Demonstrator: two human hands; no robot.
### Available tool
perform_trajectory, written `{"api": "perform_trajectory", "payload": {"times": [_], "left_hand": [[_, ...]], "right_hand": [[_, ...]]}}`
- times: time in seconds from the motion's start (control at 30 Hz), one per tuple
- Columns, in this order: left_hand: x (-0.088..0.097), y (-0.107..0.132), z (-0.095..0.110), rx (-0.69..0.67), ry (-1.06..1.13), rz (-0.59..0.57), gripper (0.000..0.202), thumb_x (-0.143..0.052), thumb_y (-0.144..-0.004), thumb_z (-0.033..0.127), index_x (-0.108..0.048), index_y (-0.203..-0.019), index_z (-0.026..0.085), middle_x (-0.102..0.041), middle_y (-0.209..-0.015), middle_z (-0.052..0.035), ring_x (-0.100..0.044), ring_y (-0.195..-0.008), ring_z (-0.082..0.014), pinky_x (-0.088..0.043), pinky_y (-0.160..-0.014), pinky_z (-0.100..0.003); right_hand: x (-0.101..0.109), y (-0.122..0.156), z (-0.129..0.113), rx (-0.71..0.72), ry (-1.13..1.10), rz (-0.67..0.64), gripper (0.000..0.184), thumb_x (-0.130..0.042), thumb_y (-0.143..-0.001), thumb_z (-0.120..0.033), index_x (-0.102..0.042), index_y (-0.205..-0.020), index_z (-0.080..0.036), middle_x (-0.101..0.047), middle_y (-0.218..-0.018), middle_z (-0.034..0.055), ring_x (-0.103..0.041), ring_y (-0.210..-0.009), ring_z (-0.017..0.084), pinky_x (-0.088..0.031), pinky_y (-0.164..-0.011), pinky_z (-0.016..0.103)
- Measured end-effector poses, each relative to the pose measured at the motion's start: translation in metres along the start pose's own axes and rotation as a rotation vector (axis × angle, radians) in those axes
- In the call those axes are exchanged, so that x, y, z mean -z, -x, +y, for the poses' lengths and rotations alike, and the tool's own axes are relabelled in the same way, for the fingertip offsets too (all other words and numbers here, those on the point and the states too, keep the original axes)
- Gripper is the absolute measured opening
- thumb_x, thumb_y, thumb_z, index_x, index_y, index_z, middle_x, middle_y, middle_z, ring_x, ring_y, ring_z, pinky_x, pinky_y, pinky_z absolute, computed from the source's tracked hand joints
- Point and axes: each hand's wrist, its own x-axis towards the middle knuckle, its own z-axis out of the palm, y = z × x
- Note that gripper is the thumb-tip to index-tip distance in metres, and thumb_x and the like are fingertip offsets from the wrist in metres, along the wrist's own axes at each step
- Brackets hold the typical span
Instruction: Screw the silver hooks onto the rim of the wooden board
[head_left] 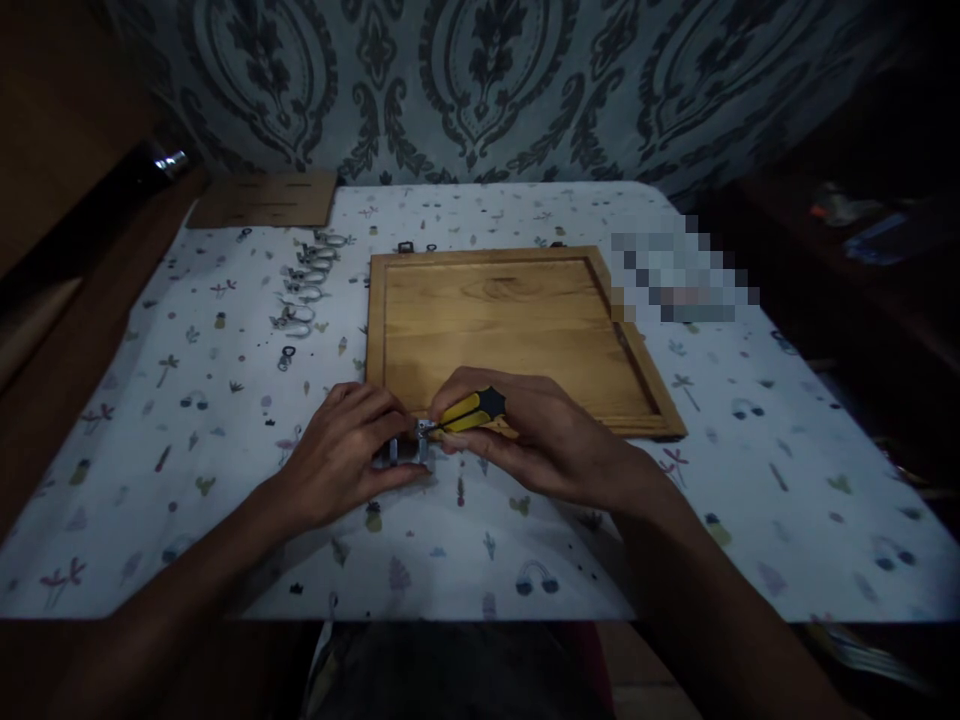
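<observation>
My left hand (pixel 352 440) is closed over a small metal bracket (pixel 405 452) that it presses against the near edge of a wooden framed board (pixel 502 320). My right hand (pixel 525 435) grips a short screwdriver with a yellow and black handle (pixel 472 408). Its metal tip points left and meets the bracket just beside my left fingertips. Both hands rest on a white patterned tablecloth (pixel 225 480) at the board's front left corner.
Several metal hooks and rings (pixel 306 290) lie in a row left of the board. A brown cardboard piece (pixel 262 200) sits at the far left corner. A blurred patch (pixel 679 275) lies right of the board. Dark patterned wall behind.
</observation>
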Motion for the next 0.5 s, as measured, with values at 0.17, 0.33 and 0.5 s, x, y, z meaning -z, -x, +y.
{"api": "perform_trajectory", "payload": {"times": [0.17,0.33,0.5], "left_hand": [[0.000,0.000,0.000,-0.013,0.008,0.005,0.036,-0.063,-0.093,0.051,-0.068,-0.108,0.018,-0.070,-0.108,-0.0085,-0.063,-0.097,-0.0264,-0.044,-0.085,-0.042],[0.001,0.000,0.001,0.012,0.009,-0.002,0.036,-0.063,-0.093,0.052,-0.069,-0.105,0.019,-0.070,-0.104,-0.0074,-0.062,-0.097,-0.0262,-0.045,-0.086,-0.041],[0.001,0.000,0.001,0.016,0.031,-0.006,0.035,-0.063,-0.094,0.050,-0.067,-0.109,0.019,-0.069,-0.102,-0.0062,-0.062,-0.096,-0.0246,-0.044,-0.086,-0.040]], "right_hand": [[0.001,-0.002,0.000,-0.007,-0.019,-0.027,0.014,-0.053,-0.102,-0.031,-0.055,-0.095,-0.019,-0.067,-0.093,0.0069,-0.065,-0.080,0.017,-0.052,-0.070,0.029],[-0.002,-0.001,-0.004,-0.045,-0.089,0.070,0.011,-0.060,-0.098,-0.029,-0.059,-0.095,-0.018,-0.068,-0.092,0.0063,-0.067,-0.080,0.017,-0.056,-0.070,0.030],[-0.002,0.003,-0.010,-0.136,-0.296,0.508,0.007,-0.065,-0.095,-0.027,-0.064,-0.095,-0.020,-0.067,-0.092,0.0043,-0.067,-0.062,0.013,-0.059,-0.061,0.029]]}}
